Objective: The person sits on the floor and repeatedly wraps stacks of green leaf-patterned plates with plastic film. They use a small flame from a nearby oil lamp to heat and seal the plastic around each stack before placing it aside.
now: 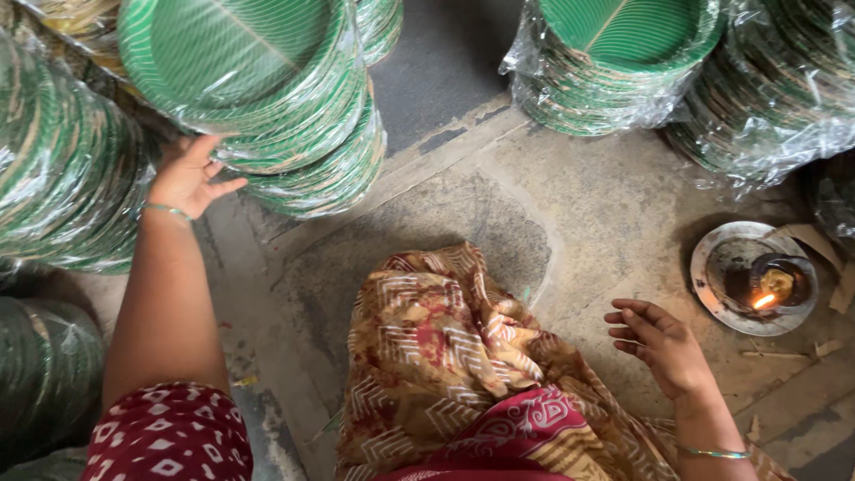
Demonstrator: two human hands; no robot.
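The left hand (187, 176) is reaching up and away from the body, its palm and spread fingers pressing against the lower edge of a wrapped stack of green plates (267, 98). The stack is lying just above and to the right of that hand, touching it, so the left hand is by far the nearer of the two. The fingers are opened wide and flat on the plastic wrap; they are not curling around anything, and nothing is being gripped. The stack is leaning, with its top plate tilted toward the camera and its long axis running down and to the right toward the concrete floor (552, 205).

The right hand (663, 347) is hovering low over the floor, well apart from that stack, palm down with the fingers loosely extended and slightly bent. It is holding nothing. It is sitting near a small metal dish (712, 285) holding a little lamp with a flame (764, 301).

The plates are looking round and shallow, bright green with fine pale ribs like a leaf and a thin light line down the middle, and clear crinkled plastic is binding them tightly. More wrapped stacks are standing around: one at the far left (62, 169), another at the top right (614, 62). A patterned brown and red cloth (445, 356) is covering the person's lap between the two arms.
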